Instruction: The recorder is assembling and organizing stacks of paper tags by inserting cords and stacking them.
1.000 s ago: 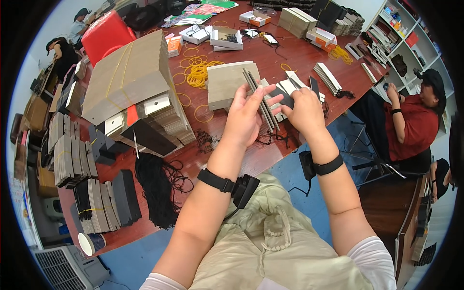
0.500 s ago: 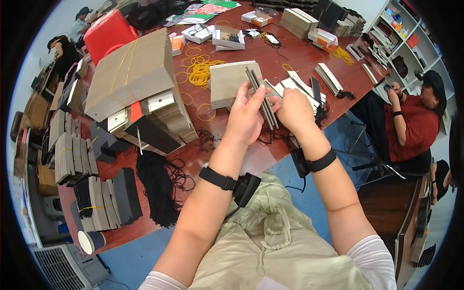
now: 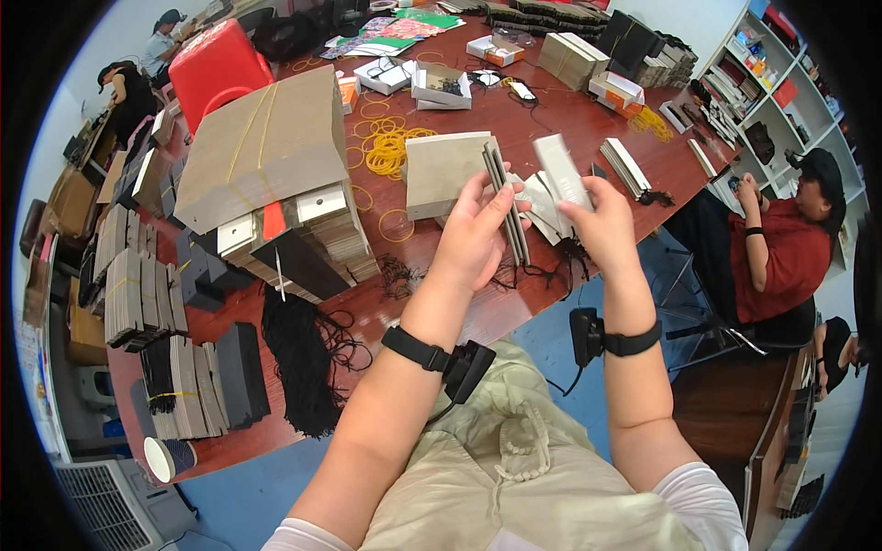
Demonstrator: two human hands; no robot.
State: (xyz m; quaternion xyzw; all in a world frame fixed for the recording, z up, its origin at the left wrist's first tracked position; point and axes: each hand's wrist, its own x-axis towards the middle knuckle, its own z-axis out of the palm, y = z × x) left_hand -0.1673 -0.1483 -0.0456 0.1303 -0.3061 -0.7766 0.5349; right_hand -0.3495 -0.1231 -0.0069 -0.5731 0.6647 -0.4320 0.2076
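Pale strip, now raised to the right of the grey board stack, tilted, pinched near its lower end between thumb and fingers of the right hand. Half a second ago, no such broad face on view there, only the same hand bunched close against the grey strips; now well apart from them. Judging by that gap, one piece singled out for separate handling, the others kept together. Left hand much as before: curled around the grey strips, thumb against one side and fingers on the other, just at the right edge of the stack.

Hard to make out: upper end of the pale strip, blurred; number of grey strips, nearly edge-on; fingertips of the right hand, partly hidden behind the pale strip. Loose white strips on the bench, right of the stack, partly covered. Cannot tell the pale strip's source: grey strips or loose ones.
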